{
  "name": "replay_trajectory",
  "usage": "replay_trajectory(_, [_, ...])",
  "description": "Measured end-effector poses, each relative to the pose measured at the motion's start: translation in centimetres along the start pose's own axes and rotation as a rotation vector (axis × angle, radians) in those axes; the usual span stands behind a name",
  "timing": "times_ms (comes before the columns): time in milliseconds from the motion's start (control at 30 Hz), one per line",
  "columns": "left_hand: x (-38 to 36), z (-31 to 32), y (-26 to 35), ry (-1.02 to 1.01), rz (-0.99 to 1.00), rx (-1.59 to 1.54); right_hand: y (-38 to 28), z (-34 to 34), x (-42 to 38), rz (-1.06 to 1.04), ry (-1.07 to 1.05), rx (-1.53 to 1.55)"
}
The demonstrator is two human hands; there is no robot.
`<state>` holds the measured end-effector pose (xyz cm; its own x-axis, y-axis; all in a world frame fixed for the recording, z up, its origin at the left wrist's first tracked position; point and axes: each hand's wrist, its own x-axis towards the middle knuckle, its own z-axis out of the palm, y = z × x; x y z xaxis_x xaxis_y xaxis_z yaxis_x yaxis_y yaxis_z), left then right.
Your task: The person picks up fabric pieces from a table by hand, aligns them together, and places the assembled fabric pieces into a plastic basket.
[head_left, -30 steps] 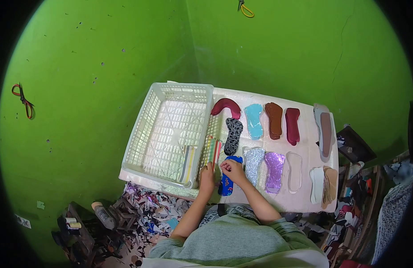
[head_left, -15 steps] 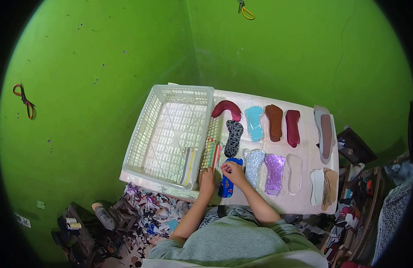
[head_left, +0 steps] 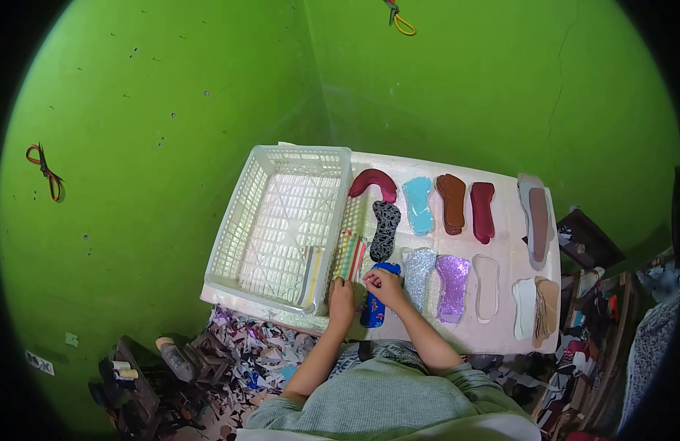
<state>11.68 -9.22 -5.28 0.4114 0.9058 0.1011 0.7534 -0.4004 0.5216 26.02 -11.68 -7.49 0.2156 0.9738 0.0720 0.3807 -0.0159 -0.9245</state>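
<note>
My left hand [head_left: 341, 296] is at the lower end of a stack of striped, insole-shaped fabric pieces [head_left: 350, 253], its fingers closed on the near edge. The stack lies against the right side of a white plastic basket [head_left: 326, 283]. Above a blue printed insole-shaped stack [head_left: 372, 312] is my right hand [head_left: 386, 287], thumb and fingers pinched together. Whatever may be between those fingertips is too small to make out. A black-and-white patterned piece [head_left: 385, 230] lies just beyond, below a curved dark red piece [head_left: 372, 182].
Insole-shaped stacks in turquoise [head_left: 418, 206], brown [head_left: 451, 203], dark red [head_left: 482, 212], silver glitter [head_left: 419, 272] and purple glitter [head_left: 451, 287] lie on the white table [head_left: 494, 334]. Grey-striped pieces [head_left: 310, 275] sit inside the basket. Fabric scraps [head_left: 259, 353] cover the floor at left.
The view has shifted slightly. Both hands stay in nearly the same place, the left at the striped pieces and the right pinched over the blue stack.
</note>
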Motion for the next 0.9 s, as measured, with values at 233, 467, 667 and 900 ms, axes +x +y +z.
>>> replay_trajectory(233, [0.3,-0.9,1.2,0.134,0.058,0.159,0.7,1.4,-0.5,0.089,-0.106,0.022])
replay_trajectory(467, [0.1,-0.8,1.6,0.236,0.108,0.084,2.0,3.0,-0.1,0.256,-0.153,0.332])
replay_trajectory(667, [-0.3,-1.4,1.8,0.202,0.114,0.066,1.2,2.5,0.3,0.378,-0.107,0.319])
replay_trajectory(900, [-0.4,-0.8,1.5,0.218,-0.014,-0.063,1.8,2.2,0.1,0.365,-0.061,0.4])
